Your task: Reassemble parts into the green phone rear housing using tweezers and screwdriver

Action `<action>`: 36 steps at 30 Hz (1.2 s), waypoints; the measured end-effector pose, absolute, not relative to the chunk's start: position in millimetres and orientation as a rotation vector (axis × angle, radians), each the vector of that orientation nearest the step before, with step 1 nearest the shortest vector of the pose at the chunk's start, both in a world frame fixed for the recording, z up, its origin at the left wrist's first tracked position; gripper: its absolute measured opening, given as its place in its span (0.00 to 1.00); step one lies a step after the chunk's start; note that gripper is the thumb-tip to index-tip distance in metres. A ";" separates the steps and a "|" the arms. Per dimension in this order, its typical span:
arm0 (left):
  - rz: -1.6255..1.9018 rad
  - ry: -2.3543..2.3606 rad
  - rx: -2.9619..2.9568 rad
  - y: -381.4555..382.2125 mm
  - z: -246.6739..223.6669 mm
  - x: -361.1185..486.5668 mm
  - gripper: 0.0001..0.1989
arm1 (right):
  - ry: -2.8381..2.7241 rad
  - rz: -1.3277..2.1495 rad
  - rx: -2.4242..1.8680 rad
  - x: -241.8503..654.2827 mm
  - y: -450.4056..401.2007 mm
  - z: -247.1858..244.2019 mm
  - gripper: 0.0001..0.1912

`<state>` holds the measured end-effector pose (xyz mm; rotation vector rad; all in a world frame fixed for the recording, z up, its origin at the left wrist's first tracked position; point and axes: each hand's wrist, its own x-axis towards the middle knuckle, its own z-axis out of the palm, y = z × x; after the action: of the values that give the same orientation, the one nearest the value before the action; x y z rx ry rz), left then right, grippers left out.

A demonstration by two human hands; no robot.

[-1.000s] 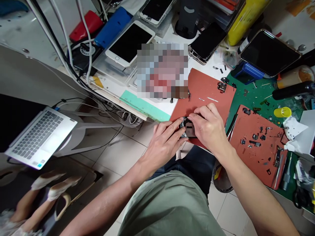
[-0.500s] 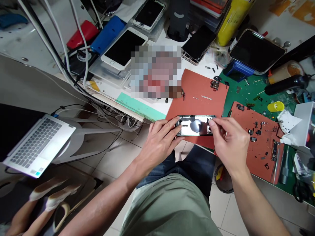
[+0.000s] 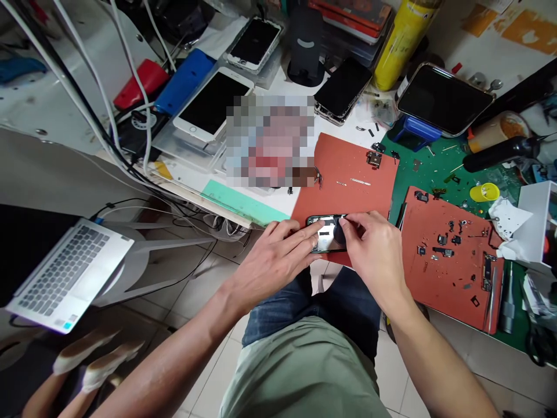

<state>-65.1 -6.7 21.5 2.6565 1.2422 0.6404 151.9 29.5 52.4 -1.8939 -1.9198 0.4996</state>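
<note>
An opened phone housing (image 3: 326, 237) with a bright inner face lies at the front edge of an orange mat (image 3: 350, 165). My left hand (image 3: 278, 251) rests on its left end, fingers together and gripping that end. My right hand (image 3: 375, 248) covers the right part of the housing, thumb and forefinger pinched at its upper edge. What the pinch holds is too small to make out. Small metal strips (image 3: 361, 182) and a small metal part (image 3: 374, 159) lie on the mat above the hands.
A second orange mat (image 3: 439, 278) at the right bears several small parts and tools. Phones (image 3: 213, 104) stand at the back left. A laptop (image 3: 65, 273) is at the left, near another person's feet (image 3: 87, 354).
My right hand has moved left along the housing, from its right end to nearer the middle, and now hides its right part. The camera view has shifted slightly.
</note>
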 end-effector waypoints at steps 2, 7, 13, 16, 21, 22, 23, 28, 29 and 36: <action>0.616 1.227 2.682 -5.1 23.0 -66.7 0.09 | -1.901 0.498 -1.941 147.3 31.0 50.5 0.10; 0.589 1.217 2.711 -4.5 25.4 -66.7 0.10 | -1.841 0.493 -1.911 144.9 30.9 43.7 0.10; 0.615 1.218 2.681 -3.8 25.6 -65.3 0.08 | -1.849 0.450 -1.869 143.6 31.1 41.0 0.12; 0.611 1.216 2.686 -3.4 25.1 -65.8 0.08 | -1.865 0.431 -1.888 142.0 30.9 42.2 0.11; 0.576 1.209 2.727 -1.3 23.2 -66.5 0.12 | -1.774 0.447 -1.878 145.7 24.3 47.4 0.08; 0.575 1.201 2.738 -0.8 22.8 -66.8 0.13 | -1.741 0.455 -1.859 148.2 21.1 49.3 0.08; 0.578 1.192 2.745 -0.3 22.5 -67.1 0.15 | -1.713 0.459 -1.837 151.2 17.0 51.6 0.08; 0.597 1.172 2.722 3.2 24.1 -69.1 0.21 | -1.588 0.471 -1.762 166.1 -23.7 64.8 0.11; 0.590 1.168 2.719 4.4 24.9 -69.6 0.21 | -1.532 0.510 -1.777 167.0 -35.8 65.7 0.12; 0.616 0.985 2.538 19.1 29.0 -77.5 0.27 | -0.932 1.409 -1.755 153.7 -107.3 43.3 0.22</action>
<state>-77.5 19.1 29.0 2.5382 0.9850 0.6164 153.7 -107.3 43.3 -1.7554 -0.9316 1.4094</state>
